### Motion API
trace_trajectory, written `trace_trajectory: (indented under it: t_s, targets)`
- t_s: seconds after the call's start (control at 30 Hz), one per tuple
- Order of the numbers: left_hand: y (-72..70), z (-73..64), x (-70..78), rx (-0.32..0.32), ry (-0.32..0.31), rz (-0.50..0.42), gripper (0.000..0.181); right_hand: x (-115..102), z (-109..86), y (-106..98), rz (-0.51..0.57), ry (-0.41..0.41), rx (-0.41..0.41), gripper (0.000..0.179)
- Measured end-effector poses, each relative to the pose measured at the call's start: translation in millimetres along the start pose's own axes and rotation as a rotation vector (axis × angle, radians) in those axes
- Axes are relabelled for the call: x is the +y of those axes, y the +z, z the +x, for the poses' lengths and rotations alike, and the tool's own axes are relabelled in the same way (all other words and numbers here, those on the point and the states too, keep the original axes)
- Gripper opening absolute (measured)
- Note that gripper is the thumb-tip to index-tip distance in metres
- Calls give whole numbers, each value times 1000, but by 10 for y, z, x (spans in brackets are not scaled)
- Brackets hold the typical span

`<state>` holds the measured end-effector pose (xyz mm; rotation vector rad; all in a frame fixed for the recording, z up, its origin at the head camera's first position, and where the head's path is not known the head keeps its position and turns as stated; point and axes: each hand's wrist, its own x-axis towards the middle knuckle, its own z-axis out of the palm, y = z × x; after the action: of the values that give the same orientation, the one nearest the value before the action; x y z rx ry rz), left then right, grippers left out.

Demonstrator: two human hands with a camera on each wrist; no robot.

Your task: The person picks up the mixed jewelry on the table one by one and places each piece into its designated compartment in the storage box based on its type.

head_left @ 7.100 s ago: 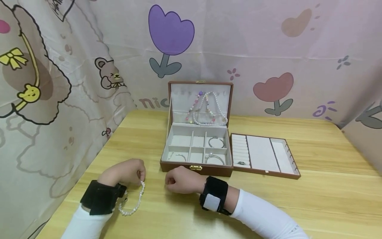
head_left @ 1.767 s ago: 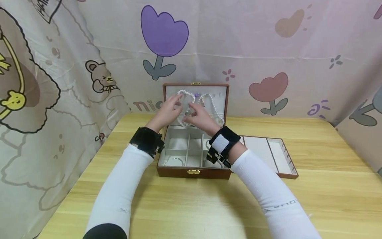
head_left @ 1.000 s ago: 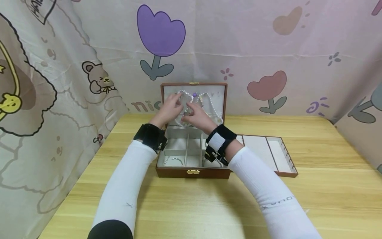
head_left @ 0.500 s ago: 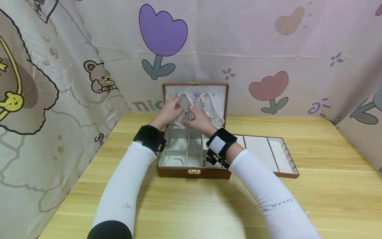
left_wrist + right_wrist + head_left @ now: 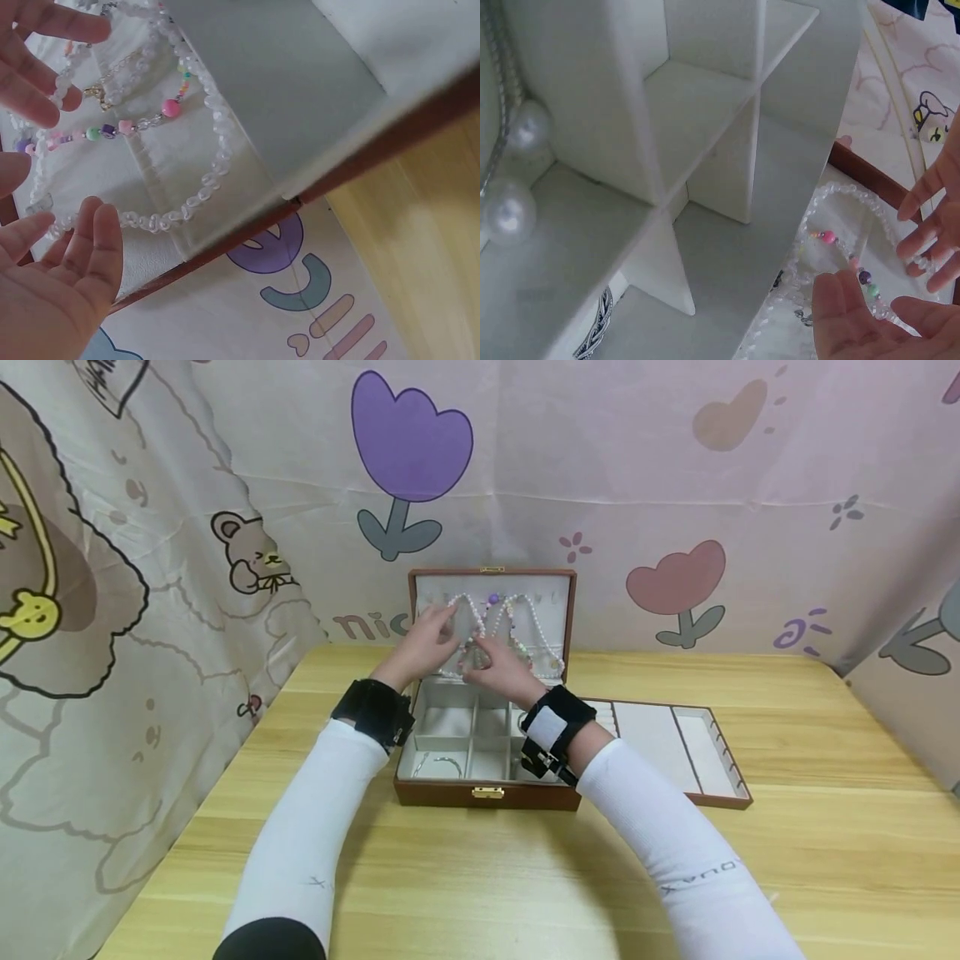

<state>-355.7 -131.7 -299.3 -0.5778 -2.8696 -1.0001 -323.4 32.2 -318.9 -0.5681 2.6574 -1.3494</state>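
Both hands are at the raised lid of a brown jewelry box (image 5: 487, 796). A white beaded necklace (image 5: 214, 161) hangs in loops against the pale lining. My left hand (image 5: 423, 643) is at its left side, with relaxed fingers touching or close to the beads; in the left wrist view the strand runs behind the fingertips. My right hand (image 5: 504, 670) is just right of it, its fingers (image 5: 840, 300) spread and nothing visibly gripped. A colorful beaded necklace (image 5: 94, 133) hangs among the white strands. A white pearl necklace (image 5: 536, 622) hangs at the lid's right.
The box's lower part has divided compartments, with a thin bracelet (image 5: 447, 762) at front left and pearl-ended jewelry (image 5: 514, 210) in another. A flat tray (image 5: 648, 735) lies on the wooden table (image 5: 465, 877), right of the box. A patterned cloth (image 5: 570, 452) hangs behind.
Earlier, the left hand held the white beaded necklace over the table at left. Now it hangs in the lid with both hands there. Lately the hands have shifted only slightly.
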Motion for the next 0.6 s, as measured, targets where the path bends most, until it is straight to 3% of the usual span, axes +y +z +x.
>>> trace_trajectory:
  t_s: [0.23,0.4,0.6]
  targets:
    - [41,-28,-21,-6,7,-29,60,43,-15,-15,24,-1,-15,75]
    - [70,-62,4,17,-4,-1,55,83,-68,-38,-1,10,-44,72]
    - [102,-101,138,46,-12,24,44,115,-229,-230,22,61,-94,65]
